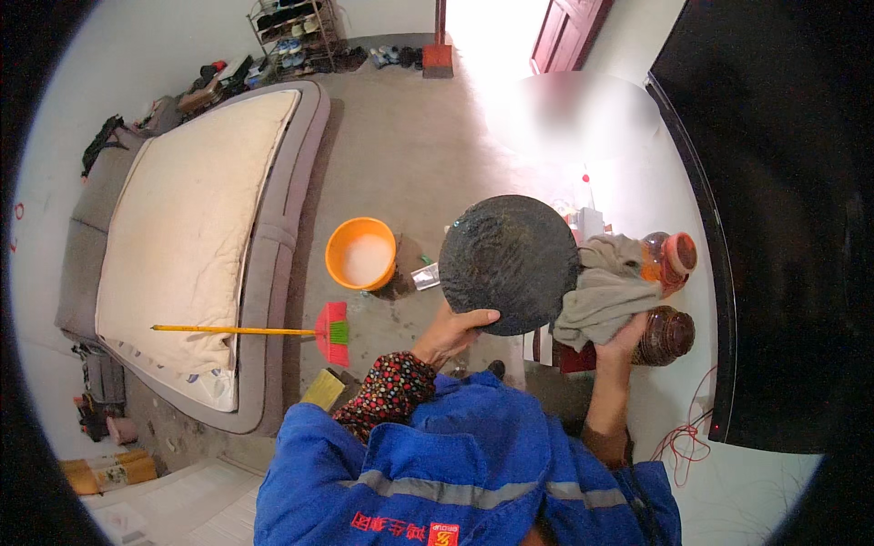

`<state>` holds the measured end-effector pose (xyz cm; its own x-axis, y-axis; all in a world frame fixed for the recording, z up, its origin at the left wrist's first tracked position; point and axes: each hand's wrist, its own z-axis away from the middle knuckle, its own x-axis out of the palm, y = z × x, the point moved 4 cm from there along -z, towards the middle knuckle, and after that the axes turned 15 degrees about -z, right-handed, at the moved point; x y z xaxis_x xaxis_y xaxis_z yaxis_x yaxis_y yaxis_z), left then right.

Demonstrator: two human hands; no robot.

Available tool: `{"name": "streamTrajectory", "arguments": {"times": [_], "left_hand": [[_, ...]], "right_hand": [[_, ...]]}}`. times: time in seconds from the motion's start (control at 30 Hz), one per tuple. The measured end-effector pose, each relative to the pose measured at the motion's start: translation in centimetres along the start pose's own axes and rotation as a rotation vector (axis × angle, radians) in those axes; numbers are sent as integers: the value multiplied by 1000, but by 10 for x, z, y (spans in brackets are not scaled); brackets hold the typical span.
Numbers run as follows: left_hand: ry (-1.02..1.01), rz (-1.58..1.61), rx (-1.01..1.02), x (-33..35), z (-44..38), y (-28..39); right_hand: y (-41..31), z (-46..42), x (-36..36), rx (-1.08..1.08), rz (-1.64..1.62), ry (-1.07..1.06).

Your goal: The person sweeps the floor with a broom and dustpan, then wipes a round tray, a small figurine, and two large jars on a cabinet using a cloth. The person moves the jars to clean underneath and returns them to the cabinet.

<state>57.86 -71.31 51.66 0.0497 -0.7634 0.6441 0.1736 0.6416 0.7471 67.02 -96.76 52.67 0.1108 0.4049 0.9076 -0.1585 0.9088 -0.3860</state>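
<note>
My left hand (454, 331) grips the lower left edge of a round, dark, flat disc (509, 263), with the thumb lying on its upper face. In my right hand (621, 338) is a bunched grey-green cloth (608, 293), close against the disc's right edge. Just beyond the cloth stand a glass jar with a red lid (680, 254) and a dark brown jar (666, 336). An orange basin (360, 254) of cloudy, whitish water is on the floor left of the disc.
A yellow-handled broom (331, 333) lies left of me, its handle reaching over the bed (198, 239). A large black television (771, 225) stands at right, with red cable (683, 443) below. A shoe rack (293, 34) and a dustpan (438, 61) are at the far wall.
</note>
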Motion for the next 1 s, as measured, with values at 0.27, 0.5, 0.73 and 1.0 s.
{"name": "streamTrajectory", "arguments": {"times": [0.27, 0.5, 0.73, 1.0], "left_hand": [[31, 44, 7, -23, -3, -20], [137, -68, -87, -7, -1, 5], [88, -21, -105, 4, 8, 5], [79, -29, -54, -15, -1, -12]], "right_hand": [[77, 74, 84, -591, 1703, -569], [101, 86, 81, -623, 1781, -825], [44, -4, 102, -804, 1803, -312], [106, 54, 97, -690, 1863, -782]]}}
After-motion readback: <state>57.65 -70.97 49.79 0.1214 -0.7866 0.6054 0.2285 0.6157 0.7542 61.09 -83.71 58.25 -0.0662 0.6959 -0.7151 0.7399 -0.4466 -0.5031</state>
